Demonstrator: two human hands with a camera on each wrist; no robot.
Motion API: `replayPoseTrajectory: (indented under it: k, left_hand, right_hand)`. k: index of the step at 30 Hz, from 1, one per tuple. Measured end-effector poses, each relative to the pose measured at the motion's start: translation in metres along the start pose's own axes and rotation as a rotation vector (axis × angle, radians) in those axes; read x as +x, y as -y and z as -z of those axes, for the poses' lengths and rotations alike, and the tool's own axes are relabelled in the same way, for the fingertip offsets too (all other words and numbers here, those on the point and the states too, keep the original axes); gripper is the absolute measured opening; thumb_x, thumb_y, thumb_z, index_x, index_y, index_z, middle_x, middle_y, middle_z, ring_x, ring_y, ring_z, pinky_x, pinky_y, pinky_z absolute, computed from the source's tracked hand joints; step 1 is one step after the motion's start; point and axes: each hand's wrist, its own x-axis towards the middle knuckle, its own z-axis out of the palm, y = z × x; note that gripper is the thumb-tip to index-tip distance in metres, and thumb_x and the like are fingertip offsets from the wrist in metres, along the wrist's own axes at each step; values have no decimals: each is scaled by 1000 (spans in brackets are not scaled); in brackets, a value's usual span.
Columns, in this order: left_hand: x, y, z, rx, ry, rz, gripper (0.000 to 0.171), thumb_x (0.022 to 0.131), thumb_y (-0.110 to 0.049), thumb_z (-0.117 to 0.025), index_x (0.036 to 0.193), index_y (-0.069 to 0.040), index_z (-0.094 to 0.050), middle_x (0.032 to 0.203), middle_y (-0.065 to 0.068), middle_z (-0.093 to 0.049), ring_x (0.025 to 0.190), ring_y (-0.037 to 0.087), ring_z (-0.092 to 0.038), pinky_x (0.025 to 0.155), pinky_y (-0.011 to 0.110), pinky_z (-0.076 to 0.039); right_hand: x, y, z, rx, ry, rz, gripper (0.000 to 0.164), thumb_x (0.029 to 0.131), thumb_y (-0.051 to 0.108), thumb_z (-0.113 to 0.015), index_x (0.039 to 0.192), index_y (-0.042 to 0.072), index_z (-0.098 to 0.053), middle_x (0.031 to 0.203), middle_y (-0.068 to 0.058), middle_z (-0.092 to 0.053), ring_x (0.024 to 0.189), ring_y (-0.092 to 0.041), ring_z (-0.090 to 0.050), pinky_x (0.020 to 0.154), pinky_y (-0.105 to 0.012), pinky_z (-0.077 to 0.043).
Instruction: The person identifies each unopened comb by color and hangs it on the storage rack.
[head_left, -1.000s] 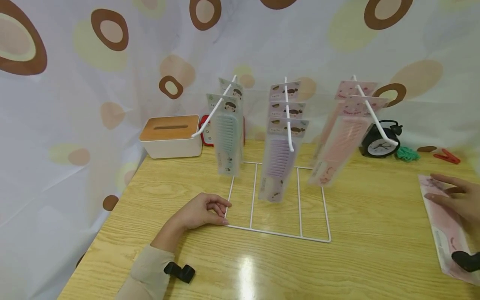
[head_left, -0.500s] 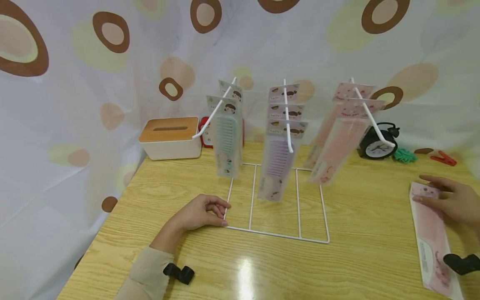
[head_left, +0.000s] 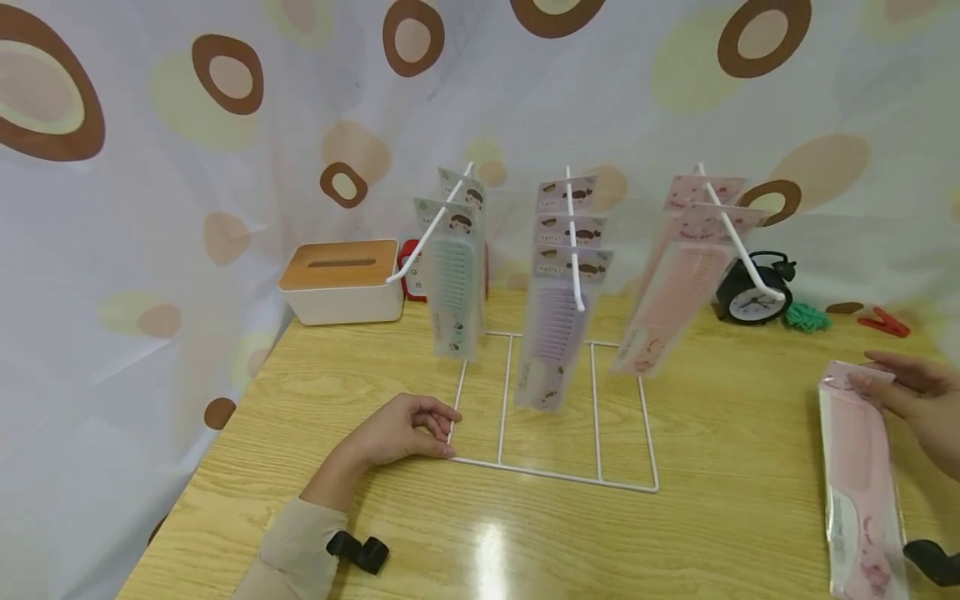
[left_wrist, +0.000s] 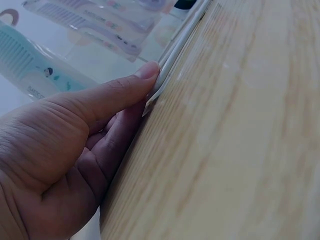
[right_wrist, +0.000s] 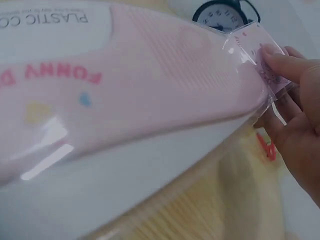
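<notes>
My left hand (head_left: 405, 429) pinches the front left corner of the white wire rack (head_left: 551, 475) at its base. In the left wrist view, thumb and fingers close on that wire. At the right, my right hand (head_left: 922, 404) grips the header card of a packaged pink comb (head_left: 855, 467), thumb on its front; the pack hangs down toward me. From the rack's three prongs hang packaged combs: green combs (head_left: 453, 275) on the left, purple combs (head_left: 557, 325) in the middle, pink combs (head_left: 678, 292) on the right.
Behind the rack stand a tissue box (head_left: 341, 283) with a wooden lid, a red-framed clock (head_left: 412, 279) partly hidden by the green combs, and a black alarm clock (head_left: 753, 296). A green scrunchie-like bundle (head_left: 807, 317) and a red clip (head_left: 885, 322) lie at the back right.
My right hand has drawn the pink comb pack leftward and lifted it; its lower end has swung down toward me. My left hand stays on the rack corner.
</notes>
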Motion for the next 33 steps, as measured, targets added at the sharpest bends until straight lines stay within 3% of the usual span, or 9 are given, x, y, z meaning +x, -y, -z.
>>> replayPoseTrajectory:
  k: [6, 9, 16, 24, 28, 33]
  left_hand:
    - [-1, 0, 1, 8, 0, -5, 47, 81, -12, -84, 122, 0, -67, 95, 9, -67, 84, 15, -66, 77, 24, -54]
    - [0, 0, 1, 10, 0, -6, 47, 80, -13, -84, 122, -1, -67, 95, 8, -67, 85, 14, -66, 78, 24, -54]
    - [1, 0, 0, 11, 6, -6, 47, 81, -13, -84, 123, -1, -67, 95, 9, -67, 85, 15, -66, 78, 24, -54]
    - [0, -2, 0, 3, 4, 3, 46, 80, -13, -85, 122, -2, -67, 94, 7, -67, 85, 15, -66, 78, 24, -54]
    - [0, -1, -1, 5, 4, 4, 46, 80, -13, -85, 121, -3, -68, 94, 7, -67, 84, 14, -66, 78, 24, -54]
    - [0, -1, 0, 4, 5, 0, 46, 80, -12, -85, 122, -2, -68, 94, 7, -68, 85, 15, -66, 78, 24, -54]
  right_hand:
    - [-13, 51, -16, 459, 85, 137, 41, 95, -12, -55, 129, 8, -65, 99, 11, -75, 79, 2, -69, 66, -9, -52]
    - [-22, 75, -24, 586, 176, 207, 43, 96, -18, -47, 131, 1, -61, 108, 2, -75, 89, -5, -72, 71, -12, -54]
    - [-35, 123, -35, 699, 358, 328, 49, 94, -26, -35, 135, -7, -53, 116, -9, -74, 97, -13, -73, 76, -20, -57]
    - [-52, 172, -55, 809, 505, 445, 37, 92, -30, -36, 121, -20, -56, 111, -20, -72, 97, -23, -72, 85, -25, -57]
    - [-62, 202, -67, 832, 480, 467, 33, 91, -30, -38, 116, -21, -57, 109, -21, -72, 98, -24, -72, 86, -25, -57]
    - [-66, 241, -87, 940, 466, 501, 30, 88, -32, -42, 114, -25, -55, 106, -27, -71, 97, -29, -73, 88, -29, -57]
